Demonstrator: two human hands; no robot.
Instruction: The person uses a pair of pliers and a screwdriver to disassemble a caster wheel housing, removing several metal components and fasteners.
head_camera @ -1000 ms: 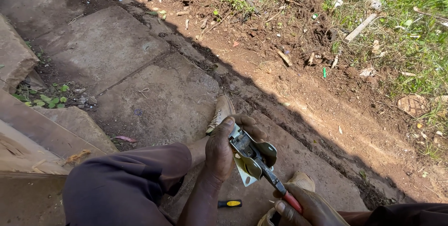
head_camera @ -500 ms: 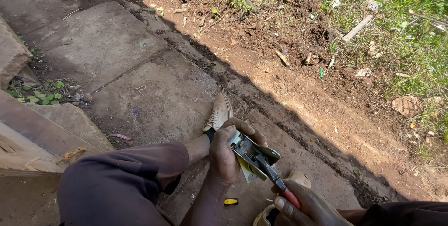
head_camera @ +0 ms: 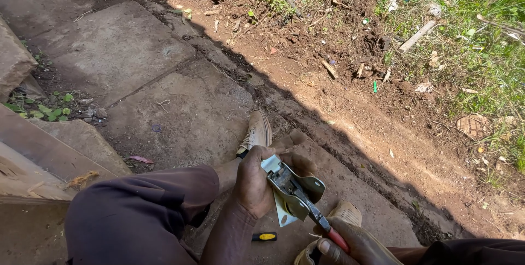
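Note:
My left hand [head_camera: 258, 180] grips a small metal mechanism [head_camera: 290, 188], a greyish bracket with a curved plate, and holds it up over my lap. My right hand [head_camera: 350, 246] holds a screwdriver [head_camera: 322, 222] by its red handle. The screwdriver's dark shaft runs up and left, with its tip in the metal mechanism. Both hands are at the bottom centre, above my legs in dark trousers [head_camera: 139, 216]. My tan shoes [head_camera: 254, 134] rest on the stone slab below.
A small yellow and black tool [head_camera: 264, 237] lies on the slab under my hands. Stone slabs [head_camera: 126, 57] cover the left. Bare soil with litter and sticks [head_camera: 418, 35] runs to the right, grass beyond. A wooden plank [head_camera: 33, 161] lies at the left.
The view has shifted slightly. My left hand has turned the metal mechanism a little, and the screwdriver stays set in it.

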